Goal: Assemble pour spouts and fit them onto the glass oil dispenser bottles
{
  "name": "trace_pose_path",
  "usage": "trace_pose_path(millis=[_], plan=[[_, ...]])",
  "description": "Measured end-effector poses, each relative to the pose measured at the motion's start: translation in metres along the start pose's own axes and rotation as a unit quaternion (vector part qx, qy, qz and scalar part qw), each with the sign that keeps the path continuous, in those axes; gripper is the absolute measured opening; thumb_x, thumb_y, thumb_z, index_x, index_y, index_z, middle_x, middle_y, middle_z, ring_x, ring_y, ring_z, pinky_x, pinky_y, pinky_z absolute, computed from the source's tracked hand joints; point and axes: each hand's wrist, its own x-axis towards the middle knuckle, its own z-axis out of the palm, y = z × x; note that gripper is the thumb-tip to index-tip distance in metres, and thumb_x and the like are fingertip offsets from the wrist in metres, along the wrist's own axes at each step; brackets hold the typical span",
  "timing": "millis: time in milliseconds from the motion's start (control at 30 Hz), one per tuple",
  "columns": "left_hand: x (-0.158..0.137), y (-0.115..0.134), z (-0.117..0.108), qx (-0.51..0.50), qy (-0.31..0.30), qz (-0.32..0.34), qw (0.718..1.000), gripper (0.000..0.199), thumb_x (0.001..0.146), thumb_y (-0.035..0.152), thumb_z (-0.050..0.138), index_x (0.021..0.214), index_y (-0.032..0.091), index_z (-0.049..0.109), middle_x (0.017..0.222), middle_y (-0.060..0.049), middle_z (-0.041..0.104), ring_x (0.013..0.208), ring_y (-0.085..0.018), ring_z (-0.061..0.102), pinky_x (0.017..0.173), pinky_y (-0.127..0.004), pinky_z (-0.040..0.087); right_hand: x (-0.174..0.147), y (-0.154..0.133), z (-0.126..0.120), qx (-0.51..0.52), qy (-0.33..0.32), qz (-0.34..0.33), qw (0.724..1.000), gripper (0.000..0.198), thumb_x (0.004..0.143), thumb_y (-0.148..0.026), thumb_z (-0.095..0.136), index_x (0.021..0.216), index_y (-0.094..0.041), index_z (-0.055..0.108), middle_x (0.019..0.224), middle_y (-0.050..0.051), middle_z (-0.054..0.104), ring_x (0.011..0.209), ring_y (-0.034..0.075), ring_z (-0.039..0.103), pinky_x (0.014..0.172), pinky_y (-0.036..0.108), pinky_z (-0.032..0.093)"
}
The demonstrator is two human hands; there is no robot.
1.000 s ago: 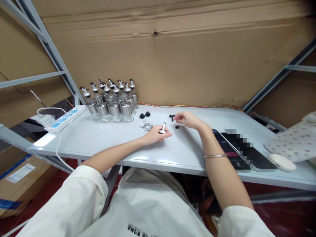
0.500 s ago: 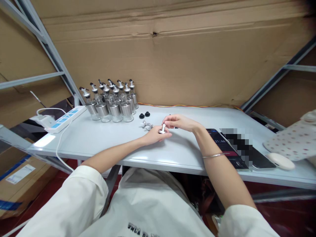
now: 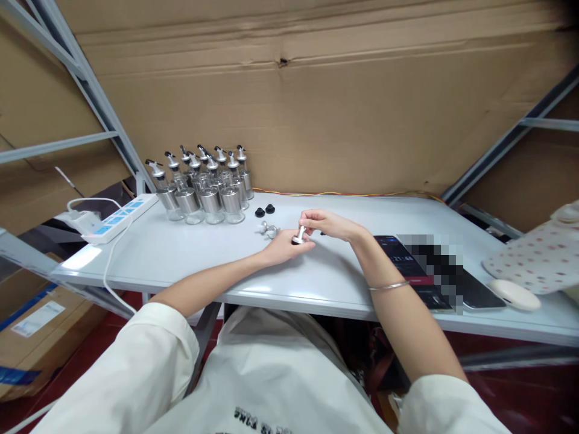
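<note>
Moved in from the right since a second ago, the right hand (image 3: pixel 332 224) is now pinched at the top of the metal spout (image 3: pixel 298 234), which is gripped near-upright on the table (image 3: pixel 181 253) by the left hand (image 3: pixel 284 246), just left.

Left hand (image 3: pixel 283 246) and right hand (image 3: pixel 326 224) meet mid-table over small silver metal spout (image 3: pixel 298 234).
Left of hands: bare white tabletop (image 3: pixel 181 256), open passage.
Beyond-left: cluster of glass-and-steel dispenser bottles (image 3: pixel 203 187), two black round caps (image 3: pixel 265 210), loose silver pourer (image 3: pixel 268 228) block.
Right: dark phones (image 3: pixel 407 265) lie flat.
Behind: brown cardboard wall (image 3: pixel 316 108).
</note>
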Motion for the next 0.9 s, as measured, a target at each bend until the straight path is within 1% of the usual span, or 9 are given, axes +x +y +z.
trace_pose_path(millis=[100, 200, 400, 533, 667, 800, 900], plan=[[0.0, -0.001, -0.001, 0.124, 0.054, 0.029, 0.99, 0.023, 0.076, 0.037, 0.057, 0.07, 0.015, 0.06, 0.058, 0.002, 0.058, 0.055, -0.01, 0.05, 0.058, -0.023, 0.036, 0.0, -0.002, 0.0, -0.009, 0.014, -0.001, 1.0, 0.04, 0.073, -0.056, 0.061, 0.066, -0.018, 0.047, 0.065, -0.001, 0.055, 0.062, 0.011, 0.047, 0.062, 0.027, 0.036], [0.0, -0.001, -0.003, 0.207, 0.08, 0.042, 0.974, 0.024, 0.077, 0.038, 0.056, 0.071, 0.015, 0.062, 0.061, 0.0, 0.062, 0.057, -0.012, 0.054, 0.06, -0.024, 0.038, -0.001, -0.006, 0.001, -0.008, 0.029, 0.002, 1.0, 0.039, 0.071, -0.054, 0.063, 0.066, -0.018, 0.048, 0.063, -0.003, 0.052, 0.059, 0.009, 0.046, 0.058, 0.025, 0.033], [0.001, 0.0, -0.006, 0.23, 0.083, 0.056, 0.968, 0.025, 0.08, 0.04, 0.054, 0.081, 0.017, 0.063, 0.071, -0.002, 0.068, 0.064, -0.015, 0.061, 0.062, -0.023, 0.04, -0.005, -0.011, 0.003, 0.03, 0.039, 0.009, 0.999, 0.034, 0.074, -0.048, 0.062, 0.069, -0.017, 0.049, 0.058, -0.005, 0.05, 0.054, 0.007, 0.042, 0.052, 0.024, 0.029], [0.0, 0.002, -0.005, 0.291, 0.104, 0.06, 0.949, 0.025, 0.08, 0.04, 0.054, 0.082, 0.017, 0.062, 0.07, -0.002, 0.067, 0.064, -0.017, 0.061, 0.06, -0.024, 0.038, -0.006, -0.011, 0.001, 0.052, 0.04, 0.004, 0.998, 0.033, 0.073, -0.047, 0.064, 0.072, -0.017, 0.052, 0.059, -0.005, 0.049, 0.054, 0.007, 0.042, 0.051, 0.023, 0.029], [-0.001, 0.004, -0.004, 0.281, 0.106, 0.061, 0.952, 0.027, 0.082, 0.043, 0.052, 0.082, 0.018, 0.061, 0.068, -0.001, 0.066, 0.061, -0.015, 0.06, 0.059, -0.023, 0.037, -0.007, -0.011, 0.001, 0.065, 0.032, 0.007, 0.997, 0.034, 0.073, -0.047, 0.065, 0.073, -0.016, 0.053, 0.061, -0.003, 0.052, 0.055, 0.007, 0.043, 0.051, 0.023, 0.03], [-0.003, 0.008, -0.005, 0.298, 0.121, 0.055, 0.945, 0.031, 0.082, 0.046, 0.051, 0.077, 0.017, 0.062, 0.063, -0.001, 0.064, 0.057, -0.014, 0.056, 0.056, -0.023, 0.034, -0.006, -0.011, 0.002, 0.088, 0.029, 0.004, 0.996, 0.035, 0.073, -0.049, 0.066, 0.074, -0.016, 0.054, 0.06, -0.004, 0.051, 0.055, 0.007, 0.044, 0.053, 0.024, 0.034], [-0.004, 0.009, -0.008, 0.281, 0.113, 0.059, 0.951, 0.032, 0.083, 0.045, 0.048, 0.075, 0.017, 0.063, 0.059, 0.0, 0.061, 0.053, -0.012, 0.053, 0.055, -0.023, 0.032, -0.006, -0.009, 0.001, 0.103, 0.046, 0.003, 0.994, 0.037, 0.07, -0.051, 0.068, 0.075, -0.016, 0.055, 0.061, -0.003, 0.053, 0.056, 0.008, 0.047, 0.057, 0.025, 0.037]])
